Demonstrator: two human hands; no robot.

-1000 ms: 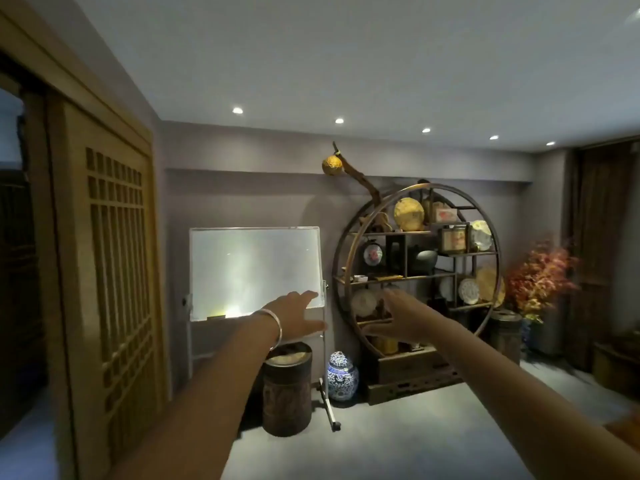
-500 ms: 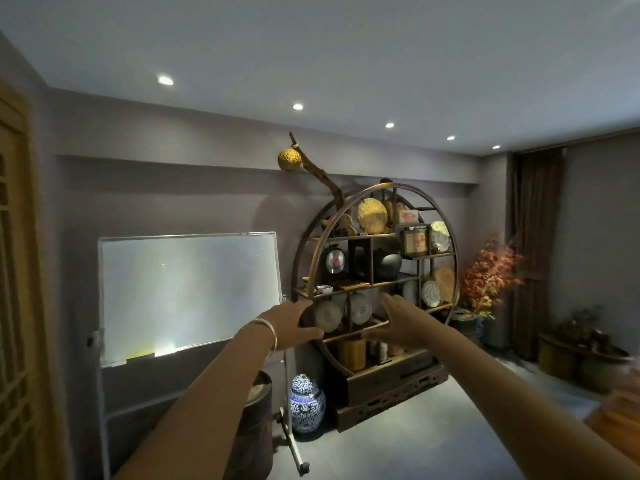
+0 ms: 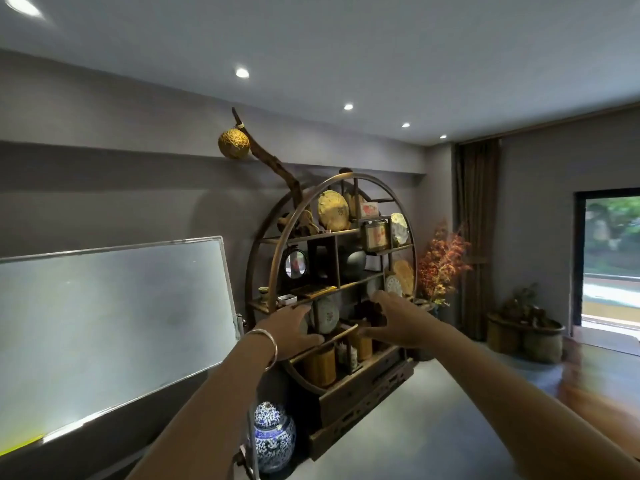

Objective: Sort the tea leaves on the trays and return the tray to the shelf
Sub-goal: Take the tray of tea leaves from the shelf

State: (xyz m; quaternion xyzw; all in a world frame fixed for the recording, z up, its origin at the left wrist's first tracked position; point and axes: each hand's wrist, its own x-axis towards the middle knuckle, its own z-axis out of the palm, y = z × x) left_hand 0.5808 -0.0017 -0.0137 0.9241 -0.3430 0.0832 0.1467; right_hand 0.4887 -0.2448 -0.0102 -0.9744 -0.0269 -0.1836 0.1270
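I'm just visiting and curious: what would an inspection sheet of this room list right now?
Surface: grey floor, bare where visible.
Job's things: round shelf holding plates, jars and ornaments; no tea tray or leaves seen.
Clutter: blue-white jar on the floor beside the shelf; whiteboard to its left; red-leaf plant and baskets to its right.
Grips: left hand and right hand both open, held out toward the shelf, holding nothing; bracelet on the left wrist.
Cables: nothing seen.
Surroundings: dim room, ceiling spotlights, curtain, open doorway to daylight.
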